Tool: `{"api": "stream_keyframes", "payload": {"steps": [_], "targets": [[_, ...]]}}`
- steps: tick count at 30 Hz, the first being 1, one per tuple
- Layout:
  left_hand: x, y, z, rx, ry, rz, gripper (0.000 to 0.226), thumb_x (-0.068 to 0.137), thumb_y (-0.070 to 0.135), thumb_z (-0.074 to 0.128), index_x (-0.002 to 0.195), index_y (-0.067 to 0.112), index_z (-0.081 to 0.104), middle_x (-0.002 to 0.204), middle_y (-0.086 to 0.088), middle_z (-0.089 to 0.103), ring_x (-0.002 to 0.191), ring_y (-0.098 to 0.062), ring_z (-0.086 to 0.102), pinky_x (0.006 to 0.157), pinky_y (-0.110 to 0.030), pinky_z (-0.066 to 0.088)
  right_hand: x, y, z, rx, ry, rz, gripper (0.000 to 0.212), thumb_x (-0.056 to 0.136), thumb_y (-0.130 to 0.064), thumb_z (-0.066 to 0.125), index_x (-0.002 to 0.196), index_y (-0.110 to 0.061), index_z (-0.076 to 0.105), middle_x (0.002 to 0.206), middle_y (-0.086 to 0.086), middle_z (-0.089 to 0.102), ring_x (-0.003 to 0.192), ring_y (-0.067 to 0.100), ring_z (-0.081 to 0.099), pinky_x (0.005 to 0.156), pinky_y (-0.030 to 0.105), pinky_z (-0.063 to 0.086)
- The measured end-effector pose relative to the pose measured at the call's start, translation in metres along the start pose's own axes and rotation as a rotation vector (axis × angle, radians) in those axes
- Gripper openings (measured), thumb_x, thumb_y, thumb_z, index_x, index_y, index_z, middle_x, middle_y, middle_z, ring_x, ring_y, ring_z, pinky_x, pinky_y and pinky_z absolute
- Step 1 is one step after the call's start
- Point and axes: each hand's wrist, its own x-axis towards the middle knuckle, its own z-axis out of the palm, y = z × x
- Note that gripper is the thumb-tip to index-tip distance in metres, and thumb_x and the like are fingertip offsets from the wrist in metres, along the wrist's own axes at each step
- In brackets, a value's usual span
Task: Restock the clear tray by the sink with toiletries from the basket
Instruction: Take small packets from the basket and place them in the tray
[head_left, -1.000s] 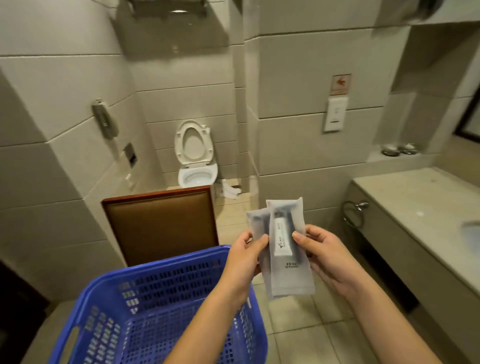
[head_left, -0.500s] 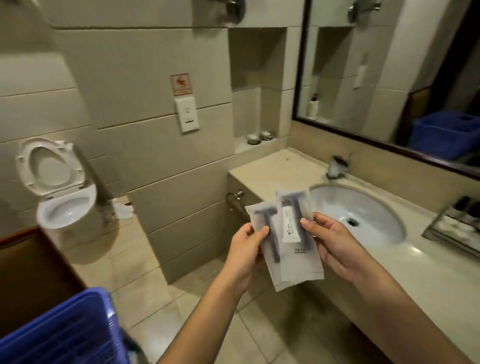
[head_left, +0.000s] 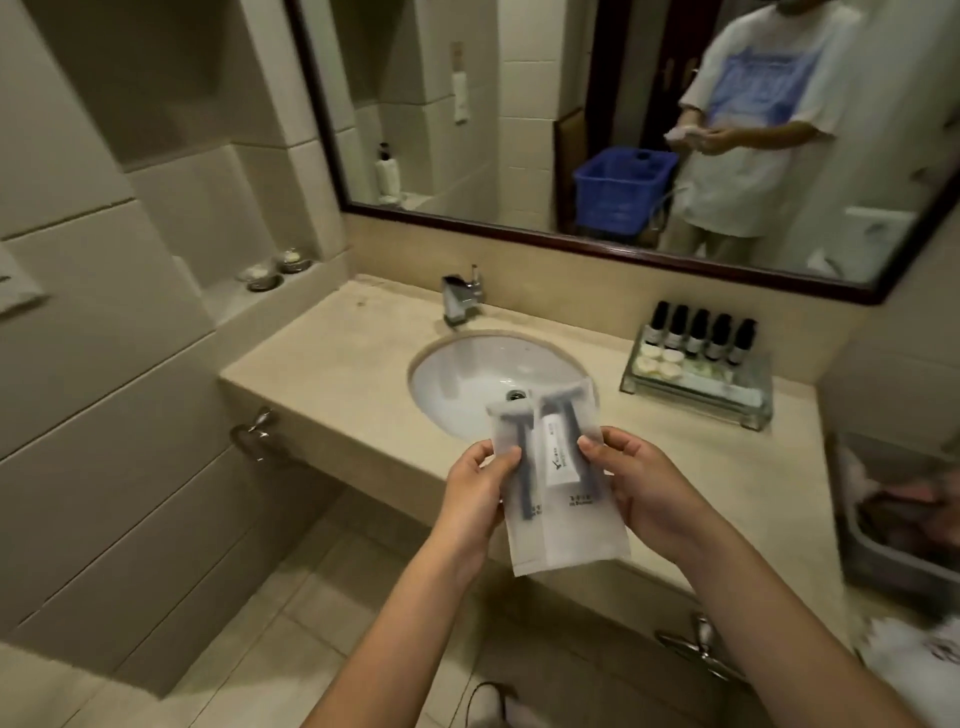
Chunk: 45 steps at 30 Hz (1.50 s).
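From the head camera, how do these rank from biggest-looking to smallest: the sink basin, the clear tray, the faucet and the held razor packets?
1. The sink basin and the razor packets look about alike. The packets are nearer the camera, so I won't rank them.
2. The clear tray.
3. The faucet.

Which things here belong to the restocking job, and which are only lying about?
For the job: razor packets, held by left hand and right hand; clear tray; blue basket, reflected.
Lying about: faucet; soap dishes; grey bin.
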Motion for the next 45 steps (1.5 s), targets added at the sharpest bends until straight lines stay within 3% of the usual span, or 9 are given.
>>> {"api": "stream_keyframes", "payload": {"steps": [5, 7, 13, 15, 20, 32, 36, 41, 45], "targets": [[0.071, 0.007, 0.045, 0.059, -0.161, -0.057, 0.013, 0.094, 0.018, 0.052, 0.102, 0.015, 0.061, 0.09, 0.0, 0.069, 0.077, -0.013, 0.063, 0.059, -0.022, 0.049, 0.04, -0.015, -0.043, 0.05, 0.159, -0.02, 0.013, 0.092, -0.015, 0.054, 0.097, -0.013, 0.066, 0.086, 0.001, 0.071, 0.075, 0.015, 0.066, 0.064, 0.027, 0.055], [0.095, 0.013, 0.061, 0.093, -0.25, -0.067, 0.015, 0.092, 0.016, 0.055, 0.106, 0.016, 0.061, 0.093, -0.003, 0.071, 0.081, -0.015, 0.065, 0.067, -0.026, 0.053, 0.055, -0.021, -0.058, 0.092, 0.227, -0.035, 0.015, 0.092, -0.013, 0.054, 0.1, -0.011, 0.066, 0.088, 0.004, 0.07, 0.075, 0.017, 0.066, 0.066, 0.028, 0.055], [0.163, 0.02, 0.104, 0.189, -0.51, -0.086, 0.021, 0.085, 0.006, 0.063, 0.105, 0.013, 0.059, 0.086, -0.002, 0.072, 0.078, -0.016, 0.067, 0.077, -0.035, 0.052, 0.09, -0.031, -0.095, 0.175, 0.435, -0.065, 0.014, 0.092, -0.011, 0.053, 0.098, -0.009, 0.066, 0.083, 0.005, 0.072, 0.071, 0.015, 0.068, 0.068, 0.031, 0.055], [0.181, 0.013, 0.12, 0.219, -0.579, -0.119, 0.026, 0.083, 0.007, 0.067, 0.106, 0.012, 0.058, 0.091, -0.004, 0.073, 0.084, -0.019, 0.068, 0.081, -0.039, 0.052, 0.096, -0.028, -0.108, 0.198, 0.503, -0.067, 0.013, 0.091, -0.01, 0.054, 0.097, -0.009, 0.066, 0.086, 0.008, 0.071, 0.073, 0.018, 0.067, 0.072, 0.034, 0.054], [0.205, -0.021, 0.155, 0.282, -0.666, -0.24, 0.037, 0.08, 0.01, 0.072, 0.111, 0.014, 0.052, 0.105, -0.011, 0.067, 0.092, -0.023, 0.067, 0.079, -0.038, 0.054, 0.096, -0.009, -0.139, 0.227, 0.669, 0.004, 0.011, 0.09, -0.008, 0.056, 0.095, -0.005, 0.065, 0.084, 0.011, 0.071, 0.071, 0.022, 0.068, 0.065, 0.033, 0.058], [0.246, -0.102, 0.206, 0.473, -0.584, -0.472, 0.043, 0.082, 0.011, 0.07, 0.12, 0.011, 0.05, 0.113, -0.013, 0.063, 0.083, -0.017, 0.063, 0.054, -0.019, 0.049, 0.119, 0.05, -0.215, 0.264, 0.718, 0.25, 0.014, 0.092, -0.01, 0.054, 0.101, -0.004, 0.064, 0.092, 0.014, 0.071, 0.077, 0.023, 0.068, 0.059, 0.028, 0.056], [0.268, -0.114, 0.225, 0.509, -0.56, -0.473, 0.044, 0.082, 0.012, 0.069, 0.121, 0.012, 0.05, 0.108, -0.012, 0.065, 0.087, -0.02, 0.065, 0.06, -0.024, 0.052, 0.139, 0.055, -0.251, 0.287, 0.682, 0.314, 0.017, 0.09, -0.007, 0.057, 0.105, -0.003, 0.063, 0.091, 0.012, 0.072, 0.084, 0.026, 0.068, 0.073, 0.036, 0.056], [0.287, -0.125, 0.257, 0.488, -0.532, -0.47, 0.037, 0.084, 0.009, 0.066, 0.117, 0.015, 0.052, 0.101, -0.009, 0.067, 0.089, -0.021, 0.066, 0.071, -0.031, 0.057, 0.156, 0.049, -0.297, 0.215, 0.615, 0.338, 0.01, 0.09, -0.008, 0.057, 0.097, -0.012, 0.063, 0.091, 0.007, 0.071, 0.08, 0.017, 0.069, 0.061, 0.023, 0.054], [0.3, -0.132, 0.272, 0.435, -0.445, -0.479, 0.032, 0.083, 0.003, 0.065, 0.112, 0.014, 0.055, 0.098, -0.012, 0.069, 0.085, -0.022, 0.066, 0.067, -0.029, 0.056, 0.174, 0.048, -0.329, 0.104, 0.517, 0.349, 0.017, 0.09, -0.016, 0.058, 0.106, -0.014, 0.063, 0.101, 0.005, 0.071, 0.093, 0.019, 0.068, 0.079, 0.031, 0.055]]}}
